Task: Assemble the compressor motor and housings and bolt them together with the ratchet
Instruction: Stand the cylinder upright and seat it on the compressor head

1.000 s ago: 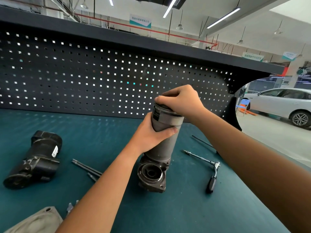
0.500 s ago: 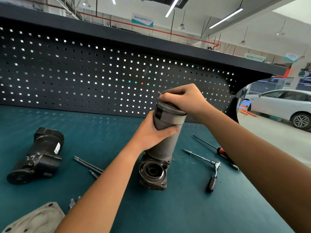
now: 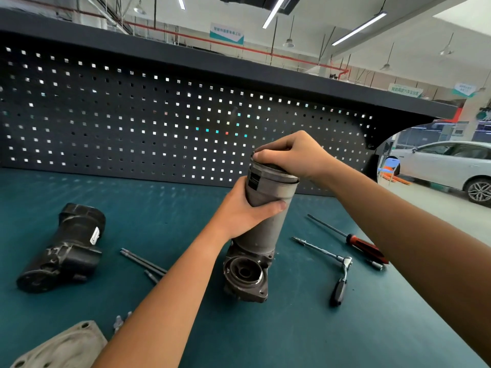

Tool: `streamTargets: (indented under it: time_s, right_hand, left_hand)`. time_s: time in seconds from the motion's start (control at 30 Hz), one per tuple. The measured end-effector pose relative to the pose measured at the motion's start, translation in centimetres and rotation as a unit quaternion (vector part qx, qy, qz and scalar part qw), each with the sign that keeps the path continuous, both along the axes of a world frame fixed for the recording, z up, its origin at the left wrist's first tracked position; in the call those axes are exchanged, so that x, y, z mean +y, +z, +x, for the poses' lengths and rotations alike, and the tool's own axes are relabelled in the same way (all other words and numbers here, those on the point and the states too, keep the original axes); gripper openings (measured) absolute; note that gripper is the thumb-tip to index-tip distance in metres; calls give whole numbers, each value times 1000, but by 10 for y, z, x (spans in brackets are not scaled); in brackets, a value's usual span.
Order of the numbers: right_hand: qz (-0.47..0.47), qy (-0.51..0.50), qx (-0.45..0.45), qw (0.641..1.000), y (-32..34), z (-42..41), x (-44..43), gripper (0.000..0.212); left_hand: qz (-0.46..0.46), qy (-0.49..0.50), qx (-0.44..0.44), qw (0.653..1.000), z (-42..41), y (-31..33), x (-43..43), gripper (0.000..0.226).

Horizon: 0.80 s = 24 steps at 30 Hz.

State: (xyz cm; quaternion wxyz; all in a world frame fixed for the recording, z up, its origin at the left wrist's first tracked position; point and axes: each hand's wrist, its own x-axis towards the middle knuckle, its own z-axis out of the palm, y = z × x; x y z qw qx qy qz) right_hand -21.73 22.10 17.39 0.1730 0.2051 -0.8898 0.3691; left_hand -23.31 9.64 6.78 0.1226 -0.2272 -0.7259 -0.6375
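- The grey motor cylinder stands tilted on its base casting at the middle of the bench.
- The left hand wraps its upper body, and the right hand curls over its top rim.
- The black housing lies at 9 o'clock and the long bolts at 8, both unfitted.
- The ratchet lies untouched at 3 o'clock, so all the bolting looks to be ahead.

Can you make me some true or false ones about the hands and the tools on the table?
1. The left hand grips the grey cylinder around its side. True.
2. The right hand holds the ratchet. False: the ratchet lies on the table; the right hand grips the cylinder's top.
3. The black housing lies on the table, apart from both hands. True.
4. The screwdriver has a blue handle. False: its handle is red.
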Motion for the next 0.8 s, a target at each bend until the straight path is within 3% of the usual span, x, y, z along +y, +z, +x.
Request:
streamTargets:
  time_s: [0.3,0.8]
  right_hand:
    - [5,-6,75,997,-13,1,2,17]
    - [144,-15,27,989,-10,6,-1,30]
  left_hand:
    - [1,2,0,1000,0,-1,1,47]
    - [-7,14,5,1000,-1,-1,2,51]
